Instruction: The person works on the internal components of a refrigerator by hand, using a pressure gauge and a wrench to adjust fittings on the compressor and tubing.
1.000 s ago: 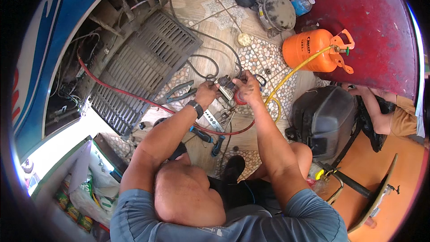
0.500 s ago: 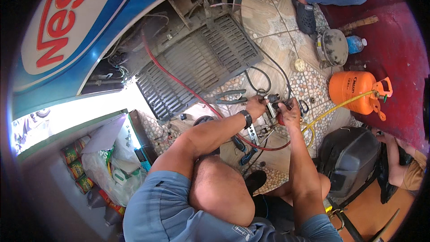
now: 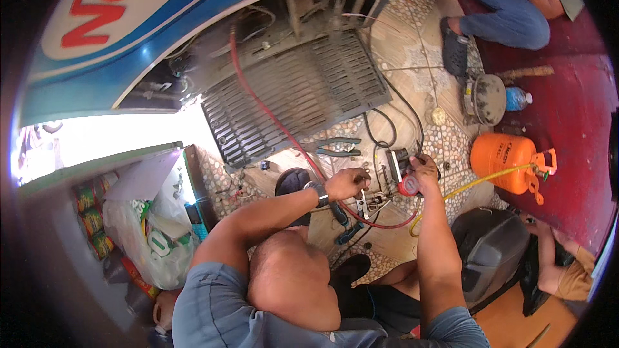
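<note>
My right hand [image 3: 422, 173] is closed round a manifold gauge [image 3: 407, 184] with a red dial case. A red hose [image 3: 284, 130] loops from the cabinet to the hand's area, and a yellow hose [image 3: 474, 183] runs to an orange gas cylinder [image 3: 504, 162]. My left hand [image 3: 348, 184], fingers curled in, hovers at the upper end of a silver metal bar with holes [image 3: 363, 207]. Whatever lies between its fingers is hidden. Beside the bar lie a blue-and-black handled tool [image 3: 349, 234] and, farther off, pliers [image 3: 340, 147] with dark handles.
A slotted dark metal panel [image 3: 290, 96] lies under the open blue cabinet [image 3: 213, 0]. To the right are a round dusty metal part [image 3: 488, 100], a blue bottle [image 3: 518, 99] and a black case [image 3: 487, 251]. Another person's shoe [image 3: 455, 51] rests nearby. Bagged goods [image 3: 151, 241] stand left.
My left hand has come away from the gauge and moved left and nearer, toward the metal bar. The right hand keeps the gauge. The view has shifted slightly.
</note>
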Demonstrator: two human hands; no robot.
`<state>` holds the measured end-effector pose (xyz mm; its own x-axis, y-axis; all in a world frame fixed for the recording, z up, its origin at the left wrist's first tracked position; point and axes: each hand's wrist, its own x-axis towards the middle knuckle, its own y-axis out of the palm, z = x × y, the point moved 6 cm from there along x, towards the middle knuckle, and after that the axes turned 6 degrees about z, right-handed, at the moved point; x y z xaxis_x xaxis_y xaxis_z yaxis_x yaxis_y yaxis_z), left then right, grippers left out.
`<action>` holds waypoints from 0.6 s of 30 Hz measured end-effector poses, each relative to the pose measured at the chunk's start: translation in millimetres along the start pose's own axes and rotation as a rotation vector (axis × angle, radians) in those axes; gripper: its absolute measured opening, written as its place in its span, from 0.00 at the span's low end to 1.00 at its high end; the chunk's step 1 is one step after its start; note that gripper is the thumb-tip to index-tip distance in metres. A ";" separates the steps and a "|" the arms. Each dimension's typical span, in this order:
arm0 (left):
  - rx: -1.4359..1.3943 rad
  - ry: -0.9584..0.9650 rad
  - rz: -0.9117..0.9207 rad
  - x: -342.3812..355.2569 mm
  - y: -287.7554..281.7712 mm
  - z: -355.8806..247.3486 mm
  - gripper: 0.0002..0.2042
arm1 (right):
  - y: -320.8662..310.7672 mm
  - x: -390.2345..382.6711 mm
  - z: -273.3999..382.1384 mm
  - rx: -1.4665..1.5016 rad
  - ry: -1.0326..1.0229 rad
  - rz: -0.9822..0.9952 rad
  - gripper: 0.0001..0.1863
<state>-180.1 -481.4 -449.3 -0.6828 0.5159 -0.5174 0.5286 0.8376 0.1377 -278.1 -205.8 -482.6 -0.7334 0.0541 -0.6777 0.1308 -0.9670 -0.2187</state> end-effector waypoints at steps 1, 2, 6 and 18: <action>0.040 0.062 -0.023 -8.1 -2.6 0.0 0.14 | -12.3 5.5 -1.8 -0.028 -0.023 -0.012 0.19; 0.128 0.167 -0.087 -20.3 -12.5 2.0 0.15 | -12.0 12.4 3.7 -0.052 -0.051 -0.007 0.20; 0.181 0.209 -0.188 -62.5 -37.4 6.7 0.16 | -13.7 15.9 51.4 -0.472 -0.272 -0.199 0.21; -0.101 0.147 -0.286 -77.3 -51.1 52.2 0.14 | 136.8 95.5 248.8 -0.585 -0.590 0.144 0.15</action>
<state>-128.0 -573.4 -460.5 -0.8655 0.2720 -0.4206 0.2577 0.9619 0.0918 -496.2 -394.9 -402.5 -0.8899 -0.3564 -0.2846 0.4554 -0.6605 -0.5969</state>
